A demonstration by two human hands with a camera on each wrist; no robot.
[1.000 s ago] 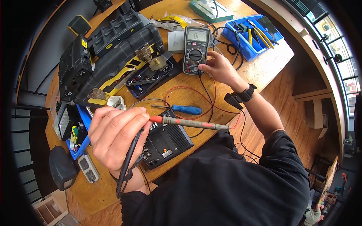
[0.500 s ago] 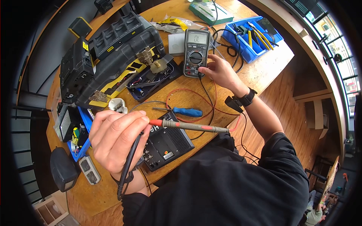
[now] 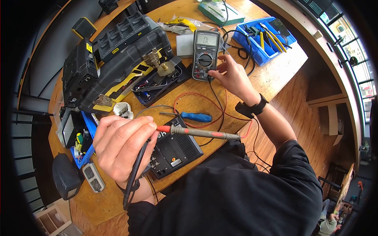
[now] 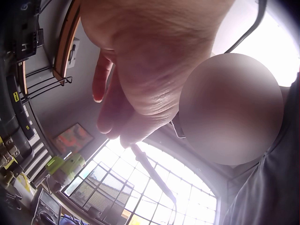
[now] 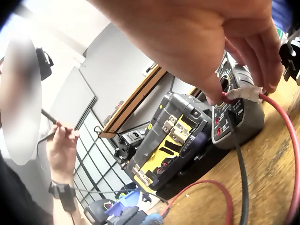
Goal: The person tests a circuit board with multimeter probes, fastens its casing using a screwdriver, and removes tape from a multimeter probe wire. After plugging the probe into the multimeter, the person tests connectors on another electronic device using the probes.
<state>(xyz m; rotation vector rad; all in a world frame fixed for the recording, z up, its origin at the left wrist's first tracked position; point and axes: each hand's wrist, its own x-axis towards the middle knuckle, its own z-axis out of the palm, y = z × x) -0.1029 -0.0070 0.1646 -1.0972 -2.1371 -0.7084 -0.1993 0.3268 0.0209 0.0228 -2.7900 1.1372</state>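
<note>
A worn wooden table (image 3: 275,74) spreads beneath both hands, with plank flooring (image 3: 287,106) past its edge and gridded windows (image 3: 360,61) beyond the right hand (image 3: 232,78). That hand is clamped on the multimeter (image 3: 204,57), thumb against its lower corner; the left hand (image 3: 124,147) pinches a test probe (image 3: 204,133) near a black device (image 3: 182,147).

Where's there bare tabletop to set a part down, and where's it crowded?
Bare: table between blue tray, right hand and the right edge; also its near-left corner, below the pale box. Crowded: the middle, with red lead, blue screwdriver and black unit, the left hand's probe above; the far left too, around the tool case.
</note>
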